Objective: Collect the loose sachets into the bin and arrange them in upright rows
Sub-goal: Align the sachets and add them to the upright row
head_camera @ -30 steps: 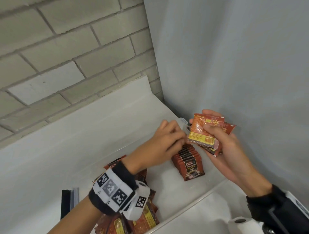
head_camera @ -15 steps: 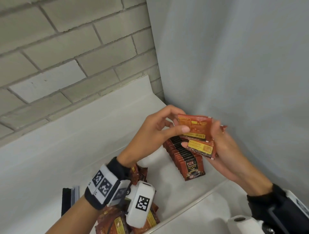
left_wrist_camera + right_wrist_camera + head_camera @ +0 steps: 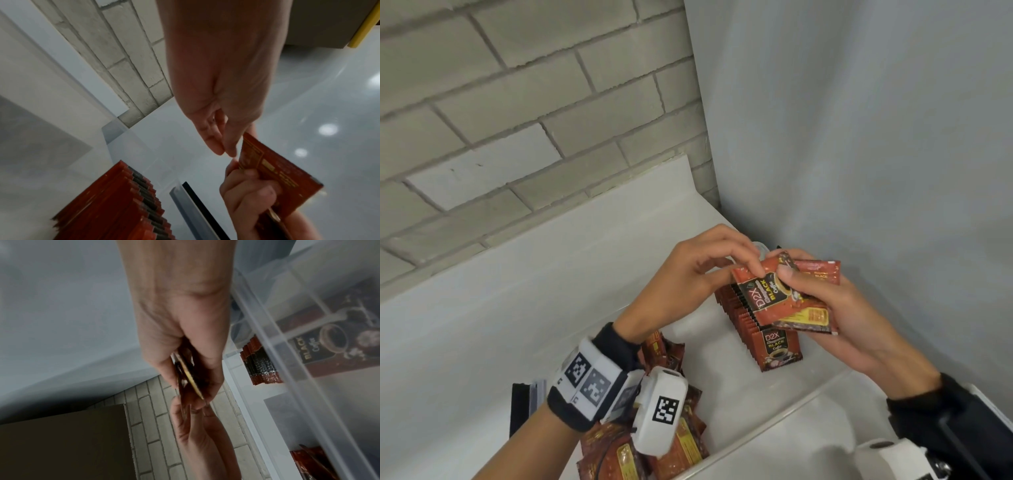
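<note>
Sachets [image 3: 787, 296] are sitting fanned in the right hand [image 3: 835, 318]; the left hand [image 3: 698, 274] is pinching one corner; a loose grip risks spilling them onto the upright row [image 3: 760, 329].

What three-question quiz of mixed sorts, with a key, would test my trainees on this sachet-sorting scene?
1. True or false: the upright row of red-brown coffee sachets stands inside the clear plastic bin.
2. Which hand grips the small stack of red sachets? A) left hand B) right hand
3. Fill in: the loose pile of red sachets lies at the bin's ____ end, beneath the left wrist.

Key: 1 true; 2 B; 3 near.
</note>
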`<act>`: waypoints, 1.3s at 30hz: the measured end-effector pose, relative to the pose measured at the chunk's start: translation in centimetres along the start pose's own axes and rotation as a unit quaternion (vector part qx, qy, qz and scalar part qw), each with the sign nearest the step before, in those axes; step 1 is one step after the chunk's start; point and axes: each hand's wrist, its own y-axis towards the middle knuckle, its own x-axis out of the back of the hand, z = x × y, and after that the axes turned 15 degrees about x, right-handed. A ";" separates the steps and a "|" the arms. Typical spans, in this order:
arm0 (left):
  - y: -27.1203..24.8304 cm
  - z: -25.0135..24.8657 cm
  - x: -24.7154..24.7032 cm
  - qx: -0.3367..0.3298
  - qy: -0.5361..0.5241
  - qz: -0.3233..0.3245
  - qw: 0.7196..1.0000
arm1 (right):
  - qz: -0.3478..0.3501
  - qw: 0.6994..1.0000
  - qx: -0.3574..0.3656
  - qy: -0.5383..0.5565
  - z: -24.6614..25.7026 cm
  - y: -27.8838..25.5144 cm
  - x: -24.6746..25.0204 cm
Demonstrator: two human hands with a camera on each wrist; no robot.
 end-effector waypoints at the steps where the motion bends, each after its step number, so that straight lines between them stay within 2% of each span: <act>1: 0.0 0.0 0.1 0.006 0.004 -0.007 1.000 | -0.006 1.000 0.002 -0.004 0.0 0.0 0.0; 8: -0.9 -1.2 0.1 0.090 0.015 -0.009 0.996 | -0.016 0.999 0.027 -0.033 -0.3 0.0 -0.1; 14: -0.8 -1.5 -0.2 0.085 0.011 0.018 0.996 | -0.006 0.998 0.051 -0.025 -0.5 0.0 -0.2; 19: -0.8 -1.3 -0.1 0.067 0.085 0.082 0.991 | -0.106 0.980 0.148 0.081 -0.4 0.2 0.2; 22: -0.6 -0.6 -1.3 0.046 0.174 0.131 0.975 | -0.133 0.974 0.166 0.082 -0.5 0.4 0.4; 30: 0.1 1.7 -4.8 -0.048 0.339 0.231 0.911 | -0.126 0.976 0.164 0.074 -0.6 0.2 0.6; 34: -0.2 3.1 -6.0 -0.126 0.398 0.174 0.892 | -0.120 0.978 0.159 0.066 -0.6 0.1 0.7; 39: 0.2 4.2 -6.8 -0.177 0.451 0.098 0.869 | -0.113 0.979 0.161 0.053 -0.8 0.2 1.0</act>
